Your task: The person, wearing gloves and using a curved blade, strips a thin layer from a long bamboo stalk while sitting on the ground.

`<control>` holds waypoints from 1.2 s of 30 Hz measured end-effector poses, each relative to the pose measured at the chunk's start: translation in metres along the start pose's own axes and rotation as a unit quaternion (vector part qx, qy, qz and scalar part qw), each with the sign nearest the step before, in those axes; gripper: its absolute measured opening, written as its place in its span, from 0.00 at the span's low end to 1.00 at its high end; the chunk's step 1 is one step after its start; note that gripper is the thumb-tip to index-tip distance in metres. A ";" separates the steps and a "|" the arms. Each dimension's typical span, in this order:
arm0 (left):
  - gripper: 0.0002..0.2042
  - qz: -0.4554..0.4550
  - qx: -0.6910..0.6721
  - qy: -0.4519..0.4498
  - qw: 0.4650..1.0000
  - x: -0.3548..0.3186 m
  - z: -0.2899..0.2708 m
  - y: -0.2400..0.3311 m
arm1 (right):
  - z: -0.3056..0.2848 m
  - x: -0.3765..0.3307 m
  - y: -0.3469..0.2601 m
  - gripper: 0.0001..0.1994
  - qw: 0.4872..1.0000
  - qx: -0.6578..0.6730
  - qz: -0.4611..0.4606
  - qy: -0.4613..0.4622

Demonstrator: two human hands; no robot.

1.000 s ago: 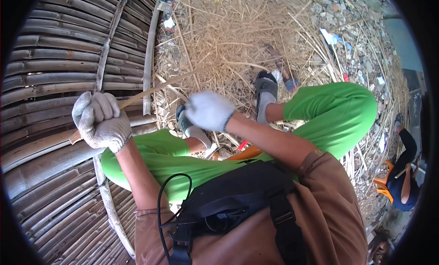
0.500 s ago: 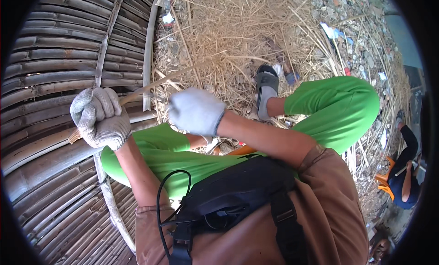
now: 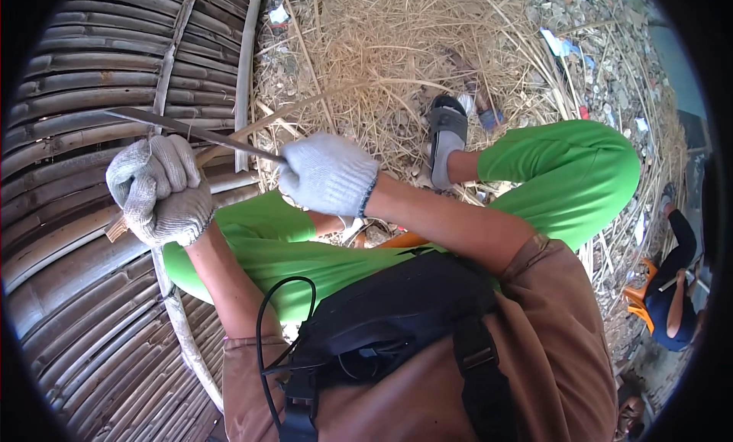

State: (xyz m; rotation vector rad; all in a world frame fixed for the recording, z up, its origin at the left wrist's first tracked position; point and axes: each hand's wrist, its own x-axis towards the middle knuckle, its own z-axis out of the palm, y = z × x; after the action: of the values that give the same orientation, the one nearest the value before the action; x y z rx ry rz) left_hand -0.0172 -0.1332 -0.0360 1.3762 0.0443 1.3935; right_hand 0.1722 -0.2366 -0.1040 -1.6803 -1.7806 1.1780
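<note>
I see the left hand (image 3: 159,190) clenched around a pale strip (image 3: 290,109), with a short end showing past the palm and the long end running up and rightward over the straw (image 3: 366,30). The right hand (image 3: 328,173) is closed on the handle end of a knife (image 3: 187,127). From where I watch, its blade crosses the strip just beside the left fist, tip pointing left; I can't tell whether they touch. Left of both, I have slatted bamboo (image 3: 69,289). Green trousers (image 3: 573,163) spread below the hands, a black bag (image 3: 397,297) nearer me, and another person (image 3: 676,320) sits far right.
</note>
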 end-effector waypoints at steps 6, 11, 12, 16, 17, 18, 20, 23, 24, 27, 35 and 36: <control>0.15 -0.003 -0.019 -0.024 1.000 0.010 0.011 -0.017 | 0.037 0.015 0.227 0.19 0.972 -0.069 0.212 0.078; 0.17 -0.003 0.007 0.016 1.000 0.004 -0.004 -0.001 | 0.018 0.021 0.107 0.22 0.994 -0.006 0.101 0.032; 0.17 -0.010 0.005 0.016 1.000 0.005 -0.006 -0.003 | 0.024 0.026 0.092 0.22 0.995 -0.032 0.088 0.032; 0.18 -0.010 0.023 0.019 0.999 0.001 -0.014 0.013 | 0.043 0.026 0.112 0.22 0.995 -0.044 0.089 0.028; 0.18 -0.006 0.013 0.025 1.000 0.006 -0.011 0.008 | 0.049 0.030 0.168 0.21 0.989 -0.069 0.127 0.018; 0.18 -0.008 -0.007 0.028 1.000 0.012 -0.003 -0.010 | 0.057 0.023 0.261 0.21 0.979 -0.107 0.176 0.011; 0.19 -0.017 -0.037 -0.008 0.999 0.017 -0.001 -0.031 | 0.057 0.021 0.316 0.21 0.965 -0.136 0.222 0.005; 0.17 0.001 -0.013 0.015 1.000 0.007 -0.009 -0.007 | 0.030 0.032 0.218 0.22 0.975 -0.150 0.161 -0.031; 0.17 -0.001 -0.002 0.018 1.000 0.005 -0.012 -0.003 | 0.030 0.038 0.188 0.22 0.979 -0.053 0.195 0.030; 0.18 0.000 0.016 0.028 0.999 0.002 -0.011 0.004 | 0.050 0.050 0.144 0.21 0.988 -0.051 0.120 0.077; 0.19 0.000 0.004 0.052 0.999 0.005 -0.008 -0.004 | 0.051 0.020 0.286 0.18 0.949 -0.233 0.204 -0.057; 0.20 -0.009 0.016 0.070 0.997 0.006 -0.001 -0.007 | 0.058 0.021 0.264 0.19 0.964 -0.107 0.245 -0.006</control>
State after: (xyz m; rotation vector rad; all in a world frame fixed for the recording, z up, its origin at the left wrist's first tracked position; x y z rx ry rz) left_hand -0.0115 -0.1256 -0.0369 1.2993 0.1700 1.4774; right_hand 0.2806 -0.2568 -0.3520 -2.3410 -1.5907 1.2171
